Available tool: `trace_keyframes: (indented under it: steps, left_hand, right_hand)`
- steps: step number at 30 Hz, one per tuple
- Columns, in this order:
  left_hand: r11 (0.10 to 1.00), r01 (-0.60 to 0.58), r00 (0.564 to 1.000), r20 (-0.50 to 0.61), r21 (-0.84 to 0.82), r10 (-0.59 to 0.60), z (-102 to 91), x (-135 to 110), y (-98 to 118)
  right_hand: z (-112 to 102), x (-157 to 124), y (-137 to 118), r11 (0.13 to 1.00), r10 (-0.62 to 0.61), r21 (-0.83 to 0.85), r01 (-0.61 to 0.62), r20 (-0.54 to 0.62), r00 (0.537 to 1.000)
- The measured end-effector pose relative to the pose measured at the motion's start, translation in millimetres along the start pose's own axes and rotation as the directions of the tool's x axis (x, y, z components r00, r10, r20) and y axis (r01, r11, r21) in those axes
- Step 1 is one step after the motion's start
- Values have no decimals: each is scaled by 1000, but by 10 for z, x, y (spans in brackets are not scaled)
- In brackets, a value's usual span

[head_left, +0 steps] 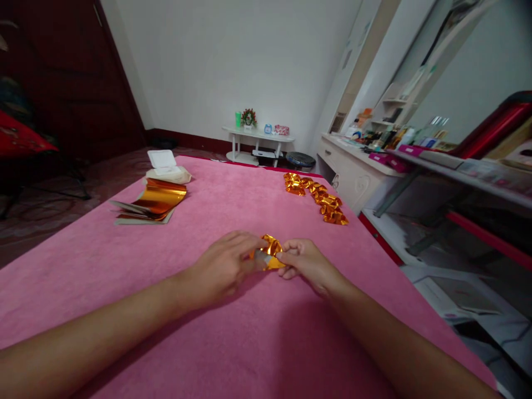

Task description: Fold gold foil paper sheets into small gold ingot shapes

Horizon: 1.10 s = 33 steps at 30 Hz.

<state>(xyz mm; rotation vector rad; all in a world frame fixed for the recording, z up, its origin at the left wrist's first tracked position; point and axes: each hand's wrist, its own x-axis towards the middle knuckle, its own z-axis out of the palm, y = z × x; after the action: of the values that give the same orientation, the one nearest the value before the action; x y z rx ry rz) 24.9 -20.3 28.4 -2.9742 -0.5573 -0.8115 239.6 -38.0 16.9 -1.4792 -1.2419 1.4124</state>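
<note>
Between my two hands, low over the pink cloth, is a piece of gold foil paper (272, 245), partly folded, with a duller grey patch on its near side. My left hand (228, 260) grips its left side, the fingers slightly blurred. On the right edge, the thumb and fingers of my right hand (301, 259) pinch the foil. A stack of flat gold foil sheets (160, 199) lies at the left, its sheets curling up. Several folded gold foil pieces (322, 194) form a curved row at the far right of the cloth.
The pink cloth (216, 343) covers the surface under my hands. An open white box (163, 159) and a pale packet (177, 175) sit behind the foil stack. A white dresser (353, 160) with bottles stands at right, and a small white table (260, 134) against the far wall.
</note>
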Motion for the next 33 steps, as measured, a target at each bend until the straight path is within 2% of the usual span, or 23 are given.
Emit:
trace_keyframes:
  steps: [1,2,3,4,5,6,7,8,9,10,12,15,22,25,30,33]
  left_hand:
    - [995,94,990,-98,-46,-98,-28,-17,-10]
    - [972,202,953,-206,-120,-224,-44,-32,-21]
    - [924,307,883,-293,-229,-366,-46,-42,-34]
    - [834,408,784,-325,-372,-528,-35,-48,-47]
    - [713,461,663,-329,-529,-673,-14,-48,-55]
    - [551,476,569,-238,-685,-787,15,-46,-58]
    - [368,469,509,-95,-803,-856,46,-42,-52]
    - [177,454,488,78,-873,-869,79,-39,-38]
    - [14,451,510,245,-893,-824,109,-38,-18]
    - [-82,445,517,331,-892,-789,137,-39,7]
    - [-149,432,506,375,-890,-777,183,-45,51]
    - [-155,392,475,344,-907,-810,240,-56,67]
    - [-124,359,471,295,-925,-832,307,-80,17]
    - [-105,353,501,283,-930,-818,284,-96,41]
    - [-104,357,578,308,-928,-756,221,-125,71]
    - [-108,363,595,319,-926,-738,215,-136,67]
  right_hand:
    - [27,12,-7,996,-8,90,10,-21,1000]
    - [59,28,-15,985,-17,168,25,-46,999]
    - [98,46,-23,972,-24,232,41,-73,997]
    - [146,65,-31,956,-30,286,59,-104,994]
    - [203,82,-38,941,-36,329,77,-130,991]
    - [268,95,-42,926,-48,363,100,-149,988]
    - [338,104,-44,912,-65,391,125,-163,984]
    - [409,106,-42,898,-84,414,149,-172,982]
    - [478,103,-36,887,-99,431,167,-175,980]
    - [540,94,-27,880,-111,441,177,-172,979]
    - [630,68,-4,881,-124,438,181,-155,980]
    - [666,39,39,894,-165,404,195,-108,980]
    - [516,112,157,928,-331,149,342,-94,939]
    - [495,120,194,920,-381,64,387,-89,920]
    - [501,74,204,868,-496,-85,489,-133,858]
    - [498,58,196,857,-515,-109,504,-121,849]
